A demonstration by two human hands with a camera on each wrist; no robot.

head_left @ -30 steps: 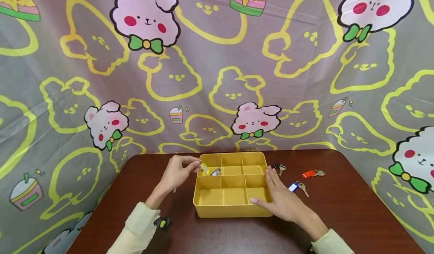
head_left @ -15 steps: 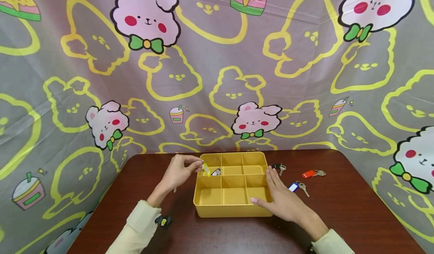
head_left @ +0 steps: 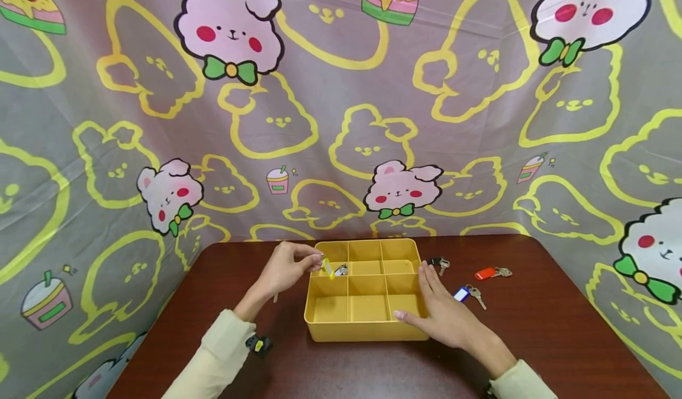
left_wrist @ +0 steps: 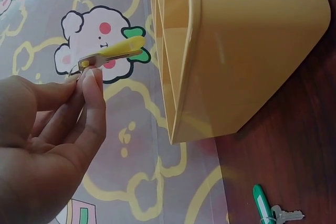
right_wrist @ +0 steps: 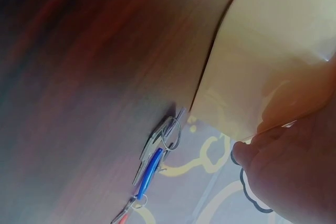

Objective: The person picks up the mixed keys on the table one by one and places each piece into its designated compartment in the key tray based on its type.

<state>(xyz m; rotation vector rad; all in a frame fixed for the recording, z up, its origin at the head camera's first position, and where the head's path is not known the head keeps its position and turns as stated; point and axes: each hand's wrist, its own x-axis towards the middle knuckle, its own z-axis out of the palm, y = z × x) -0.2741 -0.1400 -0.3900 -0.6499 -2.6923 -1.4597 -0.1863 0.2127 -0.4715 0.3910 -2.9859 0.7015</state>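
Between thumb and fingertips, my left hand pinches the ring end of a yellow key tag. The tag hangs over the back left compartment of a yellow six-part box. In the left wrist view the tag points toward the box, with metal at its ring end; its key is mostly hidden. A pale key tag with a key lies in that same compartment. My right hand rests on the box's right side, fingers extended along the rim and thumb over the front right compartment.
Right of the box lie keys with a black tag, a red tag and a blue tag. A green-tagged key lies left of the box, mostly hidden by my left arm in the head view. Patterned cloth walls the table.
My left hand has shifted slightly to the right, carrying the yellow key tag further over the back left compartment. The right hand and the box have stayed in place.
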